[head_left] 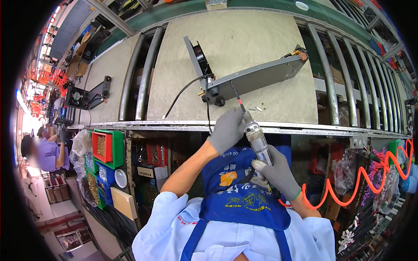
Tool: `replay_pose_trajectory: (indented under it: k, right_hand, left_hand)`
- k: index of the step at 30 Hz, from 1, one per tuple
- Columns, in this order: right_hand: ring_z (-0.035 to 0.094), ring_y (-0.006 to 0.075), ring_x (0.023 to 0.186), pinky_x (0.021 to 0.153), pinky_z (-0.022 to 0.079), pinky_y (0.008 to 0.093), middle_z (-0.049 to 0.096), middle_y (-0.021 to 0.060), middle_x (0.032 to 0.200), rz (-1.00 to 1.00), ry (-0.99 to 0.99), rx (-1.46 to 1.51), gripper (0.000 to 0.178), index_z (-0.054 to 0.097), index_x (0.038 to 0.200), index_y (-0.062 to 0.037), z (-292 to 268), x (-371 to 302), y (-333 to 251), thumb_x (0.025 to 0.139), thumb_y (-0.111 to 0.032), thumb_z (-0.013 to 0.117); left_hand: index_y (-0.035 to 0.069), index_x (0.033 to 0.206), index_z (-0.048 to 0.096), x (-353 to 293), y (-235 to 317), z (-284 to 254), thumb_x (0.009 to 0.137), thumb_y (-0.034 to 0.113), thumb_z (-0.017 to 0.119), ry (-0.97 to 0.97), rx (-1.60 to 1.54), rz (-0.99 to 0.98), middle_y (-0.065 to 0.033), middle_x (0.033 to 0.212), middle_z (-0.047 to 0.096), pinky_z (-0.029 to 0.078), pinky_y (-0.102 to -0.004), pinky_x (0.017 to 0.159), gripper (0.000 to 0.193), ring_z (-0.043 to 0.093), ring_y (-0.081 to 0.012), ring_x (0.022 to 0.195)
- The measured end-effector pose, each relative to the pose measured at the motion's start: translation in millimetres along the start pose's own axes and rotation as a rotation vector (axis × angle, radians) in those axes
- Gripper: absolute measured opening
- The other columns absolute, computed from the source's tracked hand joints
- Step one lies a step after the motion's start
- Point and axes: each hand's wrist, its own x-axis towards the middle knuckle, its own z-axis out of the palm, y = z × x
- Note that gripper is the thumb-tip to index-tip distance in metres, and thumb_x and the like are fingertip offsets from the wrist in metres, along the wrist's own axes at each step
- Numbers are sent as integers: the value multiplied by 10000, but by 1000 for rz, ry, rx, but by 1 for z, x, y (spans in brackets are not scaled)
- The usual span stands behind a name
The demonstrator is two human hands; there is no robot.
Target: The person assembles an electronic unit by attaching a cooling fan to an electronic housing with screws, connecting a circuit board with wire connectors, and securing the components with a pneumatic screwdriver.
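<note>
My right hand [281, 172], in a grey glove, is wrapped around the body of a silver air screwdriver [257, 141]. Its long bit [236, 95] points away from me and overlaps the near side of a grey metal chassis [261, 78]; whether the tip touches it I cannot tell. Beside the driver's nose is my gloved left hand [227, 132], fingers curled in; what they pinch is hidden. The chassis lies on a pale work board [174, 56], with an upright panel bearing a black fan [201, 58] and a black cable [183, 92] at its left end.
Small loose pieces [257, 108] lie near the board's front edge. Metal rollers [324, 74] flank the board. An orange coiled hose [348, 193] hangs at right. Screw bins [104, 150] stand at left, below another fan assembly [89, 95]. A co-worker [45, 152] is far left.
</note>
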Motion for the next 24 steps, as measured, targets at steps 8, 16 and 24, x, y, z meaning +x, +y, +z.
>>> replay_pose_trajectory:
  k: [8,16,24]
  right_hand:
    - [631,104,714,627,510,269,627,64,905,-30,6,-62,382,564,1200,-25,-1,3,0,869,-153,705]
    - [598,85,614,541,491,252,622,57,822,8,-6,-30,382,558,1187,-26,6,2,0,875,-188,706]
    - [554,70,552,479,454,238,594,36,741,9,4,-10,384,547,1169,-16,12,6,1,873,-198,710]
  left_hand:
    - [8,1028,726,-15,59,-136,858,107,689,-187,-384,-40,-141,941,722,532,-338,825,200,691,-215,893]
    - [-40,970,727,124,-1,-159,888,177,636,-135,-228,-256,-80,764,700,507,-282,622,249,646,-140,655]
    - [-10,838,732,153,1,-154,889,226,642,-651,31,-297,-7,614,592,406,-273,512,258,527,-88,546]
